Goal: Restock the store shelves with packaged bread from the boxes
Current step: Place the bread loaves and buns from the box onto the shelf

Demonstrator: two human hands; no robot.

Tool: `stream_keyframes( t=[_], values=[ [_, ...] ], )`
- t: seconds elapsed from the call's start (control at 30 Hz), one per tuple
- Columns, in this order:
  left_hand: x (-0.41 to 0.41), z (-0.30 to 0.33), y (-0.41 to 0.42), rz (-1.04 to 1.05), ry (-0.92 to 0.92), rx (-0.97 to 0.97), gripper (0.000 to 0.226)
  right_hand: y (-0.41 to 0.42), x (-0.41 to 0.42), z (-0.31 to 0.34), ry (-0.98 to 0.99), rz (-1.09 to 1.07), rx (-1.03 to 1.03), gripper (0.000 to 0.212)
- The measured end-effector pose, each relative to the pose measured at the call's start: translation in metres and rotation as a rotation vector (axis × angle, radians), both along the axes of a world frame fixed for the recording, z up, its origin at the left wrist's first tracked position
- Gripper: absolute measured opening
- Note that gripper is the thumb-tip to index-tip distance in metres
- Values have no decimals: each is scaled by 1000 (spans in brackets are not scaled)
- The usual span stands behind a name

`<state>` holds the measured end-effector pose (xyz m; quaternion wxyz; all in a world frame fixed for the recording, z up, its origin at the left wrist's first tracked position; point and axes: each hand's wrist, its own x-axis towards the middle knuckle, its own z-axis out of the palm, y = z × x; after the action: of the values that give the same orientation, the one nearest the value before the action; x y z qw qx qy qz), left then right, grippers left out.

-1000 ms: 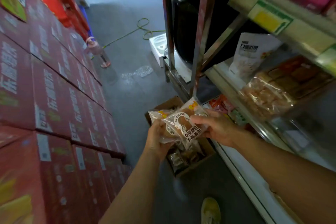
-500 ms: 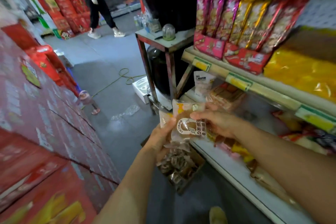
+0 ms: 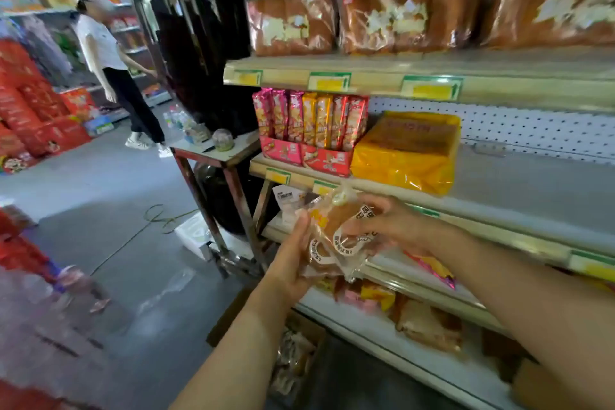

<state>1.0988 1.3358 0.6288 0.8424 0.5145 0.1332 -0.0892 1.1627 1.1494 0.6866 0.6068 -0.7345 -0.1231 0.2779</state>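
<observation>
Both hands hold packaged bread [image 3: 336,236] in front of the shelf [image 3: 466,213] edge. Left hand [image 3: 293,263] supports from below, fingers curled around packets. Right hand [image 3: 392,226] fingers pinch top wrapper. Open box [image 3: 296,356] on floor below.

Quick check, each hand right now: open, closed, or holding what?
Left hand: holds the bread packets from the left side.
Right hand: pinches the same packets.

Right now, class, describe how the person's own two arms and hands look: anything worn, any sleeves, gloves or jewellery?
Both forearms are bare up to the frame edge: no sleeves show. The left hand and right hand wear no gloves, and no rings, watch or bracelet are visible on fingers or wrists.
</observation>
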Motion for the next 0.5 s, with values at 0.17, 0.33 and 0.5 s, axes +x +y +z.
stream_keyframes(
  t=[0.17, 0.33, 0.5],
  values=[
    [22, 30, -53, -66, -14, 92, 66, -67, -3, 39, -113, -21, -125, 53],
    [52, 41, -117, -68, -43, 63, 78, -134, -6, 65, -236, -187, -148, 53],
    [70, 69, -190, -4, -148, -43, 69, -203, -5, 87, -272, -384, 3, 53]
  ],
)
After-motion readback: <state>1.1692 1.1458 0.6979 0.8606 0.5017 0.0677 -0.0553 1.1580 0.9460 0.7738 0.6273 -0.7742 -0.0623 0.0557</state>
